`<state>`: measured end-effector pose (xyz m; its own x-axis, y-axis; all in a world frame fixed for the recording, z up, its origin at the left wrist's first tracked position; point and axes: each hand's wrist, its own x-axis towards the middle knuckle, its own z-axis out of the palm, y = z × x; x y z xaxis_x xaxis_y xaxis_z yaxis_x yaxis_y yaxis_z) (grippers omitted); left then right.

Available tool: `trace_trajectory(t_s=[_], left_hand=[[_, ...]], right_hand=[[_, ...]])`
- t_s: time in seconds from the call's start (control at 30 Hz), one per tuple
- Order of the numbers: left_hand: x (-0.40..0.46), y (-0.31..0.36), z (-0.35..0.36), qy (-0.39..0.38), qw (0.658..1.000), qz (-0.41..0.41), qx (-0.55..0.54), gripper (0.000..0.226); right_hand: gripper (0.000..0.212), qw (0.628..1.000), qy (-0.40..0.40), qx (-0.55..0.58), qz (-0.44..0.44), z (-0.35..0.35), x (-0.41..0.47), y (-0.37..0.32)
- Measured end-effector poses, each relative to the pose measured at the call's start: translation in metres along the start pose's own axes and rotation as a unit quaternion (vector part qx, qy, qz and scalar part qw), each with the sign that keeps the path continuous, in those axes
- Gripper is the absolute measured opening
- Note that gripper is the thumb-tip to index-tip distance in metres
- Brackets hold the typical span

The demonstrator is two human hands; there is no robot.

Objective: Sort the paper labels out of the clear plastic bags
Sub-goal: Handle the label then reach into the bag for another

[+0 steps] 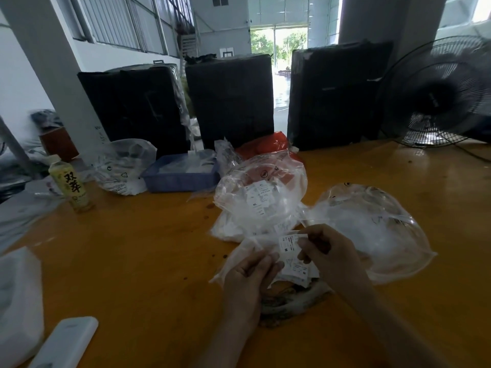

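Right hand (322, 254) pinches M label (288, 244), left hand (248, 274) grips clear bag (240, 257); risk: thin label tears if tugged.

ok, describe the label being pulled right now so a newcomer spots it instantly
Near edge of the orange table, between the two hands. The right hand pinches a small white paper label printed with "M"; the labels in the bag behind read "XL".

white paper labels (290, 251) with black print between the hands; orange table (148, 251) beneath; blue tray (180, 179) and red bag (265, 146) beyond them.
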<state>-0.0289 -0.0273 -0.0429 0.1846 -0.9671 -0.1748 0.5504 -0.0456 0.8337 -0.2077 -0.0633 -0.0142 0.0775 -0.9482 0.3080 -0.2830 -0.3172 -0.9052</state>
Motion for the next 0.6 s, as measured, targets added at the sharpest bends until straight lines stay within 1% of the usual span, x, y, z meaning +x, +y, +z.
trace_trajectory(t_s=[0.13, 0.2, 0.3, 0.37, 0.5, 0.6], left_hand=[[0.0009, -0.0009, -0.0016, -0.003, 1.0, 0.0, -0.003, 0.041], [0.0014, -0.0013, -0.0013, -0.003, 1.0, -0.001, -0.007, 0.037], [0.0014, -0.0014, -0.0006, -0.007, 1.0, 0.003, -0.007, 0.024], [0.0015, -0.0014, -0.0004, -0.008, 1.0, 0.005, 0.001, 0.025], [0.001, -0.0007, 0.0013, -0.006, 1.0, 0.007, 0.014, 0.037], [0.0013, -0.0006, 0.0015, -0.004, 1.0, 0.009, 0.017, 0.035]], right_hand=[[0.008, 1.0, -0.004, -0.015, 0.001, 0.0012, -0.0012, -0.0021], [0.009, 0.999, -0.011, -0.032, 0.001, 0.0018, -0.0015, -0.0028], [0.013, 0.997, -0.021, -0.072, -0.006, 0.0041, -0.0031, -0.0036], [0.015, 0.996, -0.017, -0.081, -0.019, 0.0052, -0.0043, -0.0038], [0.012, 0.999, 0.026, -0.028, -0.023, 0.0023, -0.0029, -0.0031], [0.011, 0.999, 0.025, -0.009, -0.02, 0.0004, -0.0017, -0.0012]])
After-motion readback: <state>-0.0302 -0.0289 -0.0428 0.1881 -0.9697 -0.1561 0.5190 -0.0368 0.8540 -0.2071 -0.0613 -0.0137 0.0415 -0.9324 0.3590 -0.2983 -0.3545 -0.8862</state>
